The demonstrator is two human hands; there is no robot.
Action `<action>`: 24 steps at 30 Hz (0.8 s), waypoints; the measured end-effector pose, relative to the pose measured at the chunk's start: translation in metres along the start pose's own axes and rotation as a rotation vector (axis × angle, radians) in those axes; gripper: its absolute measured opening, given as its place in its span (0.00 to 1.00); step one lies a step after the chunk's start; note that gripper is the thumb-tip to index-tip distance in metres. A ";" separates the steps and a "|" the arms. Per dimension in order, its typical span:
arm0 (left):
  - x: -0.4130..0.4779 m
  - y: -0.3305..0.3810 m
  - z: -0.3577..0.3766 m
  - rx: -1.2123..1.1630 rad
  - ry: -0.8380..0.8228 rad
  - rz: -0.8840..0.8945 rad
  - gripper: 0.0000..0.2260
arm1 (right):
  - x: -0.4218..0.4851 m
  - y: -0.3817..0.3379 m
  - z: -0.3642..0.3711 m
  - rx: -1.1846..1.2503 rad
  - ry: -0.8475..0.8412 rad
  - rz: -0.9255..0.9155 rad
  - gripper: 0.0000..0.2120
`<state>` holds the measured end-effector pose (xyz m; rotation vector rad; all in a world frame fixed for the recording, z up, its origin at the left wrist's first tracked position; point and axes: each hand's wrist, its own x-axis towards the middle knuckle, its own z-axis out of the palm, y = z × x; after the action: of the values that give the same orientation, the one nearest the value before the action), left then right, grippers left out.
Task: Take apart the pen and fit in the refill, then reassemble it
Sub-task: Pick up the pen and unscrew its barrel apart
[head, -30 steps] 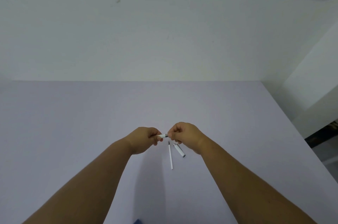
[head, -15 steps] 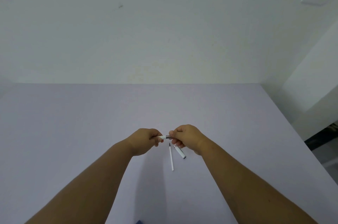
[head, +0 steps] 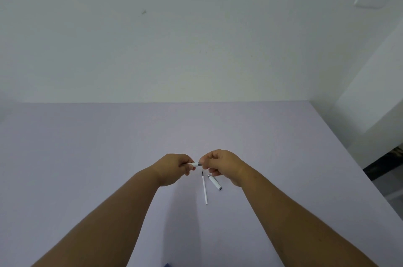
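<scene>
My left hand (head: 174, 168) is closed around a white pen barrel (head: 194, 164), most of it hidden in the fist. A short white stretch with a grey metal end shows between the hands. My right hand (head: 220, 166) pinches that grey end with its fingertips. Both hands hover just above the table. Below them on the table lies a thin white refill (head: 204, 188) with a dark tip pointing away from me. Beside it, to the right, lies a short white pen piece (head: 214, 182) with a metal end, slanted.
The pale lilac table (head: 87, 157) runs back to a white wall. Its right edge slants down toward the lower right, with dark floor beyond it. A small blue thing (head: 166, 265) peeks in at the bottom edge.
The view has shifted slightly. My hands stay together on the pen barrel; the right fingers have shifted a little on its grey end. The refill and the short piece lie where they were.
</scene>
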<state>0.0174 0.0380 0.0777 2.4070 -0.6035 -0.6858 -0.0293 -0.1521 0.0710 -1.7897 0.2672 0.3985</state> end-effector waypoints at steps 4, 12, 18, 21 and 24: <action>0.000 0.000 -0.001 0.000 -0.001 0.003 0.10 | 0.001 -0.002 0.000 -0.034 0.038 -0.025 0.02; 0.003 0.003 -0.005 -0.006 -0.005 0.005 0.08 | 0.003 -0.002 0.000 -0.043 0.053 -0.033 0.03; 0.005 0.005 -0.005 -0.005 0.002 0.000 0.10 | 0.002 -0.003 -0.001 0.010 0.036 -0.020 0.08; 0.005 0.005 -0.004 -0.010 -0.001 -0.002 0.10 | 0.003 -0.001 -0.001 -0.018 0.066 -0.054 0.01; 0.005 0.004 -0.004 -0.010 0.002 -0.007 0.10 | 0.005 0.004 -0.001 0.036 0.029 -0.045 0.09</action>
<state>0.0224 0.0339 0.0813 2.4012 -0.5902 -0.6876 -0.0263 -0.1536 0.0662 -1.7637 0.2521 0.3343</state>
